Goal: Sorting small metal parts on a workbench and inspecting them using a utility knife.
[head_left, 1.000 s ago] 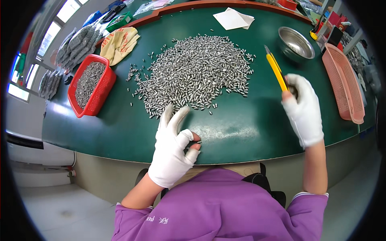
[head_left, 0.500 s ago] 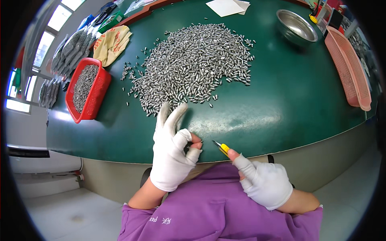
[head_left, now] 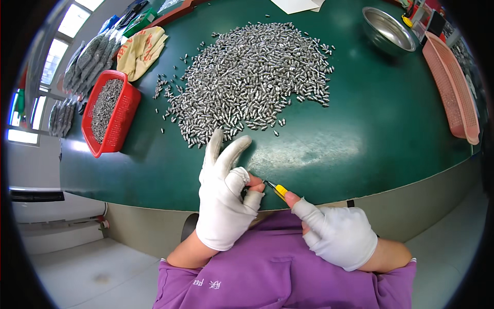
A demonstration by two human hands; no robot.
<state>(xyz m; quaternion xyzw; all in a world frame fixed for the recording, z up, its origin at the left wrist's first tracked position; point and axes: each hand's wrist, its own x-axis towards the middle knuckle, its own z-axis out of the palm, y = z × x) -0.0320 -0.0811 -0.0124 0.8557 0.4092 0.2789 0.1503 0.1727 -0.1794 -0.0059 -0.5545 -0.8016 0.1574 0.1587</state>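
My left hand, in a white glove with bare thumb and index fingertips, pinches a small metal part; the fingertips hide most of it. Its other fingers stretch toward the near edge of a big heap of small silver metal parts. In my right hand, gloved the same way, is a slim pointed tool with a yellow handle. The tool's dark tip meets the pinched part at my left fingertips, above the table's near edge. Whether the tip touches it or only lies close, I cannot tell.
On the green table, a red basket of small metal parts stands left, beside a yellowish cloth bag and grey plastic bags. A metal bowl and a pink basket are at the right. White paper lies behind.
The tool in my right hand has moved left and its tip now reaches the part in my left fingers. My left hand has shifted slightly right.
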